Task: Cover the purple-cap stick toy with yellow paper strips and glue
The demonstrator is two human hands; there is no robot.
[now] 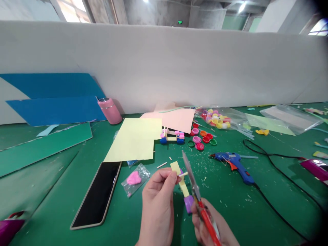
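My left hand (160,193) pinches a short white stick (183,174) between thumb and forefinger. In my right hand (211,222) is a pair of scissors with red handles (207,218), its blades pointing up and away, just right of the stick's end. Beneath and beside my fingers lies a pale yellow strip (183,188) with a purple piece (189,204) at its near end. A small model with blue and pink parts (172,136) stands farther back. Another white stick (162,165) rests on the green table.
A blue glue gun (234,162) with its cord lies at the right. A black phone (98,194) and a bag of pink clay (134,178) are at the left. Yellow paper (135,138), coloured rings (200,146) and a pink bottle (110,111) sit behind.
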